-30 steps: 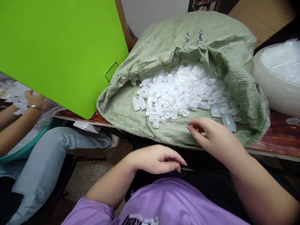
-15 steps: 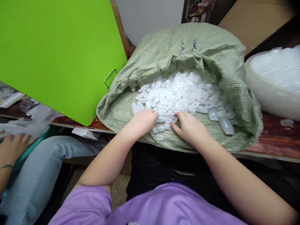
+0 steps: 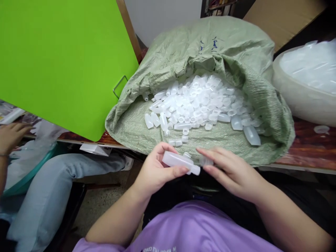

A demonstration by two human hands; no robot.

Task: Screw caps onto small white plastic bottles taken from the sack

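The person's left hand (image 3: 153,171) curls around a long, translucent white plastic tube with a narrower neck (image 3: 177,160); the thumb presses along its near side and the bent fingers wrap behind it, so the grip is closed firmly on it. The tube lies slantwise in front of the sack's mouth, its neck end pointing toward the right hand (image 3: 233,171). That hand pinches a small, clear, ridged plastic piece (image 3: 206,161) between the thumb below and the outstretched fingers above, the gap just as wide as the piece; blur hides its exact shape. The piece is near the tube's neck; whether other small parts sit in the left hand cannot be told.

Just beyond both hands, a pale green woven plastic sack (image 3: 189,42) lies on a reddish-brown table (image 3: 315,150), its mouth open around a heap of small translucent white plastic parts (image 3: 199,99). A bright green flat board (image 3: 65,66) stands to its left, and a whitish rounded tub (image 3: 301,101) filled with similar translucent pieces stands to its right.
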